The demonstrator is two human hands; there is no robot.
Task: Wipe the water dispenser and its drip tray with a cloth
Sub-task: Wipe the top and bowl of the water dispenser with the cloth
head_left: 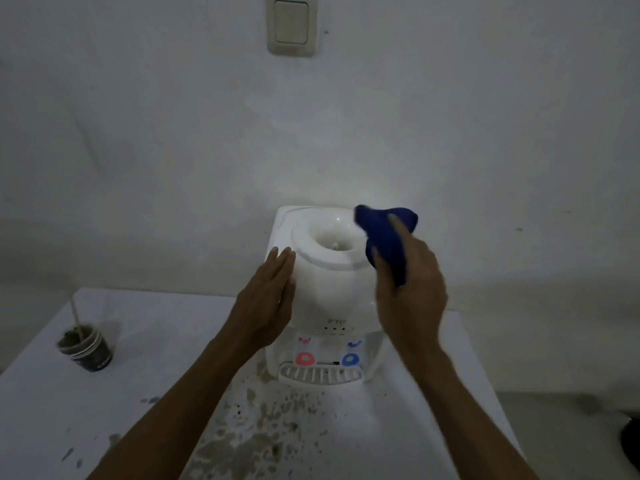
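Note:
A white tabletop water dispenser [327,292] stands against the wall, its round top opening bare with no bottle on it. Its slotted drip tray [321,374] sits at the front base, below a red tap and a blue tap. My right hand [412,289] is shut on a dark blue cloth [384,237], which lies over the right side of the dispenser's top rim. My left hand [268,299] lies flat with fingers straight against the dispenser's left side.
The dispenser stands on a white table [156,393] with brown stains and specks in front of the tray. Stacked paper cups [86,348] with a stick in them stand at the table's left. A light switch [291,24] is on the wall above.

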